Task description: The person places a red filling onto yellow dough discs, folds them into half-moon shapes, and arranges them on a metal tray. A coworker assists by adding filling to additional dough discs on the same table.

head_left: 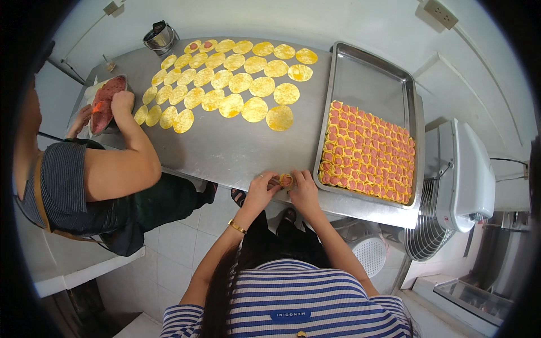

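At the near edge of the metal table, an open-topped dumpling (pixel 285 180) with a yellow wrapper and pink filling is held between my two hands. My left hand (pixel 261 190) closes its fingers on the dumpling's left side. From the other side my right hand (pixel 304 192) has its fingers curled against the wrapper. To the right, a large metal tray (pixel 369 65) carries tight rows of similar dumplings (pixel 366 152) in its nearer part. Rows of flat yellow wrappers (pixel 240 83) cover the table's far left; two at the back bear pink filling.
On the left, a co-worker's hand (pixel 122 105) reaches into a bowl of pink filling (pixel 108 104). A small metal pail (pixel 160 38) stands at the back. Right of the table is a white machine with a wire guard (pixel 465 174); a perforated stool (pixel 369 254) sits below the edge.
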A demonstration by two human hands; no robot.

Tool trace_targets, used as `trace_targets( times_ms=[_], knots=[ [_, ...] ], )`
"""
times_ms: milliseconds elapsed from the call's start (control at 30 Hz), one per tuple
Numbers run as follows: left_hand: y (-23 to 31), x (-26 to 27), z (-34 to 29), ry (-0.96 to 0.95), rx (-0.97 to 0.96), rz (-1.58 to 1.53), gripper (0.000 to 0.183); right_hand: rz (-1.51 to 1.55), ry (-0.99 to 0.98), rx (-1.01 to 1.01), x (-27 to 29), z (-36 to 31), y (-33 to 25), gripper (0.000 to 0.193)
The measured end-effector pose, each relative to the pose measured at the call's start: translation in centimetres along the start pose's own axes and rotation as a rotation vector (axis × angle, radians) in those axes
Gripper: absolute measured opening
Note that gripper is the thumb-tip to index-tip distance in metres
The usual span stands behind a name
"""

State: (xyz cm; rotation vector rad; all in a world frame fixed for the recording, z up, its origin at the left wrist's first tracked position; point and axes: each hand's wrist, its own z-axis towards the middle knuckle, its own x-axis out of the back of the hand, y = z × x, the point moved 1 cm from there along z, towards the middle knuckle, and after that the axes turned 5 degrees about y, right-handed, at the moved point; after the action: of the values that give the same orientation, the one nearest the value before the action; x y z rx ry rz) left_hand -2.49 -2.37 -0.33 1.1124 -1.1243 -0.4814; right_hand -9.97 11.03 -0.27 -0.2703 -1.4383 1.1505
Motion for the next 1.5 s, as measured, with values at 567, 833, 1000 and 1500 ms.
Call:
trace_targets(
  times_ms=[567, 833, 1000, 1500],
  knots=[
    [-0.1, 0.9, 1.7, -0.093, -0.011, -0.065, 0.02, -0.162, -0.091, 0.031, -0.6, 1.2, -1.1, 0.034],
    [-2.0, 1.5, 2.1, -0.234, 0.743, -0.883, 0.022, 0.02, -0.195, -0.085, -0.9, 2.4, -4.4, 0.026],
    [-2.2, 1.4, 4.0, -0.289, 0.89, -1.386, 0.026, -0.166, -0.175, -0.065, -0.6, 3.9, -7.7, 0.034],
    [3.3, -3.6, 5.5, -0.087, 0.906, -1.405, 0.033, -0.213, -0.087, 0.167, 3.6, 6.4, -5.0, 0.03]
  ],
)
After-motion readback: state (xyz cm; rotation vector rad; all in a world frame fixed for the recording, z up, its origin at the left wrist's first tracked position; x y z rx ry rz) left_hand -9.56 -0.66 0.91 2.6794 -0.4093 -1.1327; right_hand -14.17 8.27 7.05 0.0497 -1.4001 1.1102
